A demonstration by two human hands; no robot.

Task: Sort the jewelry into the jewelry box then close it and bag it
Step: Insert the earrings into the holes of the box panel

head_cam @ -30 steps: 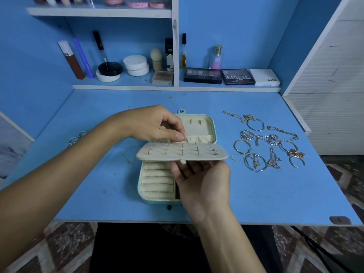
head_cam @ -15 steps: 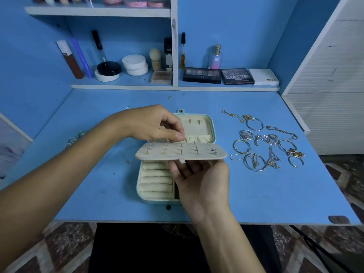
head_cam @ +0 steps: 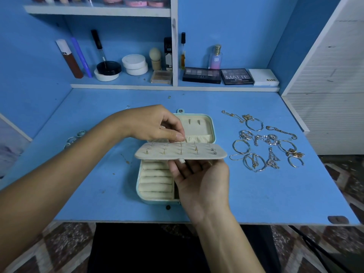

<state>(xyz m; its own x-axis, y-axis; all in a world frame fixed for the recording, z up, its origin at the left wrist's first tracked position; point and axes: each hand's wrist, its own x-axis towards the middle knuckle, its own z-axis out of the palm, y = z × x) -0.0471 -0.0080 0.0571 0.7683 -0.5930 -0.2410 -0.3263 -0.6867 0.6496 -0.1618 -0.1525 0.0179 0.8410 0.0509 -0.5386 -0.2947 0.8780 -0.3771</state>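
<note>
Open mint jewelry box (head_cam: 210, 123) with soft cream padded rolls, flat on blue table (head_cam: 275, 190). Above it, oblong cream earring panel (head_cam: 204, 154) studded with posts, gripped underneath by right hand (head_cam: 201, 180). Left hand (head_cam: 151, 125) pinching an earring post (head_cam: 180, 144) at panel's far edge. Tangled metal jewelry (head_cam: 266, 140) well right.

We see a blue table (head_cam: 256, 194) and a mint-green jewelry box (head_cam: 211, 123) with cream lining. The earring panel (head_cam: 177, 153) is beige — gold and silver studs on it. The jewelry pile (head_cam: 266, 142) is silver and gold; the floor (head_cam: 49, 249) has a brown-and-white zigzag pattern.
</note>
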